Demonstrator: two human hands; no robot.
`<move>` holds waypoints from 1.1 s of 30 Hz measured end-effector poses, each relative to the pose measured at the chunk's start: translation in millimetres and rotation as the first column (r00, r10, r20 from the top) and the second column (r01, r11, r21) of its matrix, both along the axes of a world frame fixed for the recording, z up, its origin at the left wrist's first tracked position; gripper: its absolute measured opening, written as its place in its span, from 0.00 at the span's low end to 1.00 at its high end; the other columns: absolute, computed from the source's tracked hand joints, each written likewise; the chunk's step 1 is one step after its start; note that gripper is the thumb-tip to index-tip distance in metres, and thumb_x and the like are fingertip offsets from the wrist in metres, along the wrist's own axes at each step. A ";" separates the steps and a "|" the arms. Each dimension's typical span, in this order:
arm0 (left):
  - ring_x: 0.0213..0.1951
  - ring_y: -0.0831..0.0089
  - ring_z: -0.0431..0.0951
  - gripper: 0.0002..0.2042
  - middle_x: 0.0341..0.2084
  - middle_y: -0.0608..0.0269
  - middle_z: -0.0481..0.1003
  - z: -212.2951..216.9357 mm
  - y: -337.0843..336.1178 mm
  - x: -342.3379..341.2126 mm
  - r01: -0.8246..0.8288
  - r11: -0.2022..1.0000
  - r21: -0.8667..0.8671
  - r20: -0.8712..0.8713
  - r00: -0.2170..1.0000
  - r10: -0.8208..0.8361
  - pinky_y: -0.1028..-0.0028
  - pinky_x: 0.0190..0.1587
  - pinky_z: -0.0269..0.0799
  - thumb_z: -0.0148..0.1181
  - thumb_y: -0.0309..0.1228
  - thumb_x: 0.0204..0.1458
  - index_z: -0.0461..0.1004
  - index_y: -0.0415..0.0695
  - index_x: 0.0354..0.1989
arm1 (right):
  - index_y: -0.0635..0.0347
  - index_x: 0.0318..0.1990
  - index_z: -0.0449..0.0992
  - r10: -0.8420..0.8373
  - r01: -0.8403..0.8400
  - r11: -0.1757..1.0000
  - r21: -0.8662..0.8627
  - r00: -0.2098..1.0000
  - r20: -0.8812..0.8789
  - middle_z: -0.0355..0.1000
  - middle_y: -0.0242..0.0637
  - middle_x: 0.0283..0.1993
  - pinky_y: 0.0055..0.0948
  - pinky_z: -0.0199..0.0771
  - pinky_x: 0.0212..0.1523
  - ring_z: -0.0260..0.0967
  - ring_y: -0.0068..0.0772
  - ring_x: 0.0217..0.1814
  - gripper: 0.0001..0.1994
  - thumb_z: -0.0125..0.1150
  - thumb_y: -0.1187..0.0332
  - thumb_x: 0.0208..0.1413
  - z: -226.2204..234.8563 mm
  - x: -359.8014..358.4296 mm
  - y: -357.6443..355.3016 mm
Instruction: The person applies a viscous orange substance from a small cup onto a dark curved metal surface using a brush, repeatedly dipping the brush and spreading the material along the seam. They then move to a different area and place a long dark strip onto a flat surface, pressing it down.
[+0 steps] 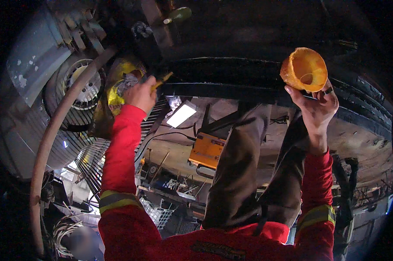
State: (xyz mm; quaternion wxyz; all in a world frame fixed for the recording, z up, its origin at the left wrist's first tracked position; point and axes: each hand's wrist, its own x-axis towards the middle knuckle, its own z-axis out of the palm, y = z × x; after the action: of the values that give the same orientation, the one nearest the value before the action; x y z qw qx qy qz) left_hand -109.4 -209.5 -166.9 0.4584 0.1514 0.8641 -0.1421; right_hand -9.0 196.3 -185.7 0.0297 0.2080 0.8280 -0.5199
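My right hand (pixel 316 104) is closed around the base of an orange cup (pixel 288 71) with an uneven rim, tilted so that its inside shows. A dark ring is on one finger. To the left, my left hand (pixel 141 95) is closed on a slim yellow stick (pixel 162 81), whose tip points right toward a long dark metal beam (pixel 222 89). What kind of tool the stick belongs to is hard to make out. Beside the left hand lies a crumpled yellow and grey wrapper or bag (pixel 118 87).
A curved brown pipe (pixel 57 122) runs down the left, near a wheel (pixel 81 85) and metal slats (pixel 96 161). An orange box-shaped machine (pixel 207 150) with a cable stands by my legs. A bright lamp (pixel 181 114) is near it. A green bottle (pixel 179 15) sits at the top.
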 end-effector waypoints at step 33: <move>0.35 0.48 0.74 0.11 0.28 0.47 0.74 -49.1 -52.7 -19.7 0.040 0.998 0.050 0.189 0.981 -0.048 0.54 0.37 0.68 0.57 0.33 0.44 0.70 0.50 0.38 | 0.60 0.38 0.76 0.018 -0.020 0.999 -0.047 0.999 -0.051 0.70 0.24 0.31 0.14 0.52 0.21 0.53 0.11 0.22 0.22 0.76 0.70 0.30 -22.3 -4.1 -21.4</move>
State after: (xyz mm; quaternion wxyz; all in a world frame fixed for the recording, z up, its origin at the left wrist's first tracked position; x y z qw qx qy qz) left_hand -129.1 -262.2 -216.0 0.5320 0.1938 0.8159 -0.1172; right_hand -13.0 174.9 -208.0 0.0188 0.1861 0.8178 -0.5442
